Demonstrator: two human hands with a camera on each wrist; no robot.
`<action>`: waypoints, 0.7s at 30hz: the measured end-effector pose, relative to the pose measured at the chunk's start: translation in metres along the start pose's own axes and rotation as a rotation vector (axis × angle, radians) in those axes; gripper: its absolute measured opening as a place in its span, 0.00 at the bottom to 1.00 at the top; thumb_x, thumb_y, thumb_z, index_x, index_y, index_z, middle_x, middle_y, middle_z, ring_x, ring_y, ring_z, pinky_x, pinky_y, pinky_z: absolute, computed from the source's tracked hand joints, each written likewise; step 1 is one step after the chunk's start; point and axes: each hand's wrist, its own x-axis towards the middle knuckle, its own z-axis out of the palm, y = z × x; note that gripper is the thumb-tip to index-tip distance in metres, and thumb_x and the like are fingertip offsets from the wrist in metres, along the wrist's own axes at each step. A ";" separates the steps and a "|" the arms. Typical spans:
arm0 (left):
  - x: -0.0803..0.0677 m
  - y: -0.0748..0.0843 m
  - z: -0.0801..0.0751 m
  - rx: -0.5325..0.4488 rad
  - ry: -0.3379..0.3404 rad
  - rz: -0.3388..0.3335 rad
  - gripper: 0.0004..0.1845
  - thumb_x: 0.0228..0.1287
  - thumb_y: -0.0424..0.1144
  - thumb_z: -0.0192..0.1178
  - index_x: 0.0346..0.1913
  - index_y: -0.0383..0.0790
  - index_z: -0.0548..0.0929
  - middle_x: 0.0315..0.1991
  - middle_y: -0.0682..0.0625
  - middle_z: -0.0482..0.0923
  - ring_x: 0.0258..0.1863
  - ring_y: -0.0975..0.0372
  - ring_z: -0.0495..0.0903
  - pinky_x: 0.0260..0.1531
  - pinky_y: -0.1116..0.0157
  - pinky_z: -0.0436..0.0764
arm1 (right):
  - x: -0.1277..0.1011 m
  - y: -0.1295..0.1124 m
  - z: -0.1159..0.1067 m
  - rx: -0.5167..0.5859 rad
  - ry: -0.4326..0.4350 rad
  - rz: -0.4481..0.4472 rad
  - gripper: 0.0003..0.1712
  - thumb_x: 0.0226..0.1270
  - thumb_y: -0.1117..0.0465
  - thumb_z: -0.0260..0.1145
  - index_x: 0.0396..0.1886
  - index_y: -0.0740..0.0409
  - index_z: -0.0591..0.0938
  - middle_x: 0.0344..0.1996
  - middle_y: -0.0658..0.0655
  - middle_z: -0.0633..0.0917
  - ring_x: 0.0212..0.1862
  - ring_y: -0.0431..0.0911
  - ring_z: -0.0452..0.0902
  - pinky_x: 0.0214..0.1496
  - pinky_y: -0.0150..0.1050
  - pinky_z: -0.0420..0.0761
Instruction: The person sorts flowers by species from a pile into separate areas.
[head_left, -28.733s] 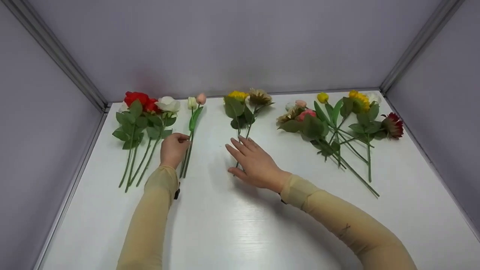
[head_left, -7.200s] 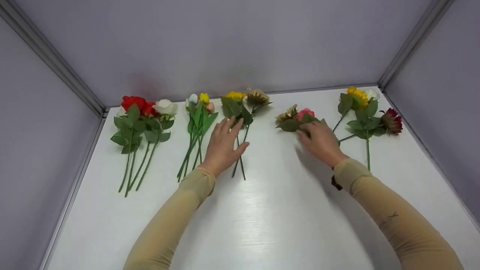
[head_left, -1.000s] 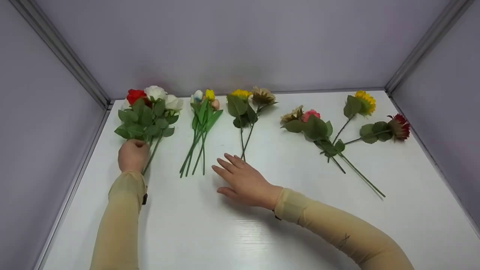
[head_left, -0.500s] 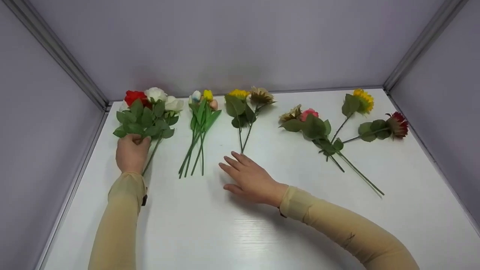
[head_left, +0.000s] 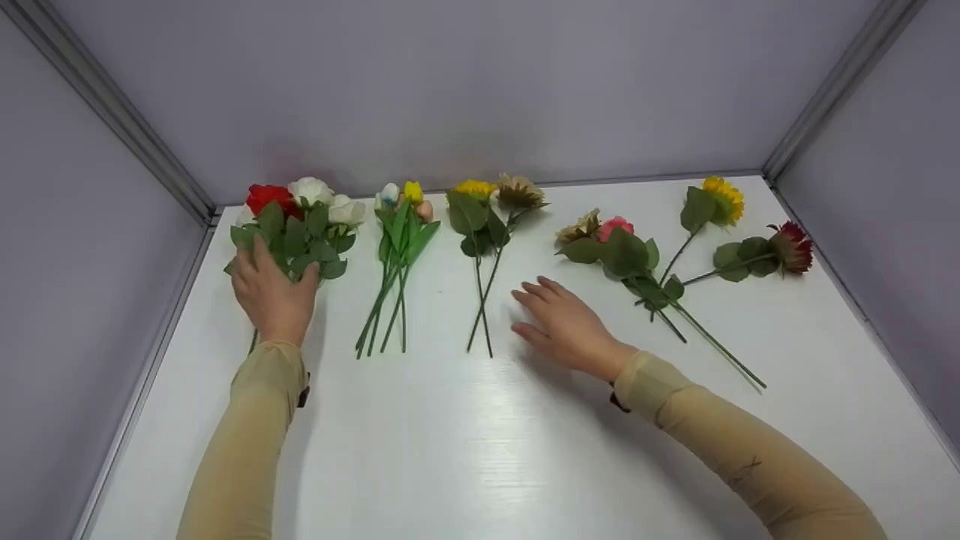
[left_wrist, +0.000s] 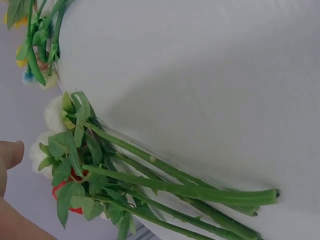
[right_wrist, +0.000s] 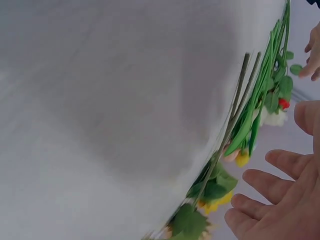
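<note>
My left hand (head_left: 275, 296) lies over the leaves and stems of a bunch of roses at the far left, its fingers spread and thumb out to the side. A red rose (head_left: 268, 198) and white roses (head_left: 310, 190) top that bunch. In the left wrist view the thorny rose stems (left_wrist: 180, 189) lie together, with nothing gripped. My right hand (head_left: 571, 331) hovers above the table with fingers extended, holding nothing. Just left of it are two crossed stems with a sunflower (head_left: 477, 189) and a beige flower (head_left: 520, 193).
Tulips (head_left: 405, 232) lie bunched between the roses and the crossed stems. On the right of the white table (head_left: 450, 450) are a pink flower (head_left: 615, 228), another beige bloom (head_left: 581, 229), a sunflower (head_left: 724, 201) and a dark red flower (head_left: 792, 247). Grey walls (head_left: 480, 90) enclose the table.
Over the longer span, tulips and a white rose have left the right-hand pile for the left groups. Lately my left hand uncurled from the rose stems; my right hand moved right.
</note>
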 end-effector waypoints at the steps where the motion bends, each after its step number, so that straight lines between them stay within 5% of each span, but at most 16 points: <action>1: -0.001 0.004 0.002 -0.001 -0.008 0.029 0.49 0.70 0.49 0.65 0.83 0.39 0.48 0.81 0.36 0.43 0.79 0.42 0.41 0.76 0.41 0.45 | -0.002 0.009 -0.003 0.005 0.021 0.020 0.34 0.81 0.43 0.56 0.75 0.59 0.71 0.73 0.62 0.71 0.77 0.59 0.58 0.78 0.52 0.57; 9: -0.036 0.062 0.032 0.021 -0.177 0.357 0.46 0.72 0.51 0.64 0.83 0.42 0.50 0.82 0.40 0.42 0.81 0.45 0.39 0.77 0.44 0.43 | -0.032 0.080 -0.028 0.064 0.189 0.202 0.20 0.77 0.55 0.63 0.58 0.64 0.84 0.56 0.64 0.83 0.60 0.62 0.74 0.64 0.57 0.73; 21: -0.143 0.162 0.091 0.259 -0.632 0.947 0.44 0.75 0.62 0.54 0.83 0.47 0.51 0.83 0.44 0.44 0.81 0.49 0.42 0.78 0.50 0.38 | -0.090 0.132 -0.048 0.095 0.136 0.379 0.11 0.71 0.63 0.64 0.45 0.66 0.85 0.41 0.65 0.85 0.46 0.61 0.81 0.48 0.59 0.78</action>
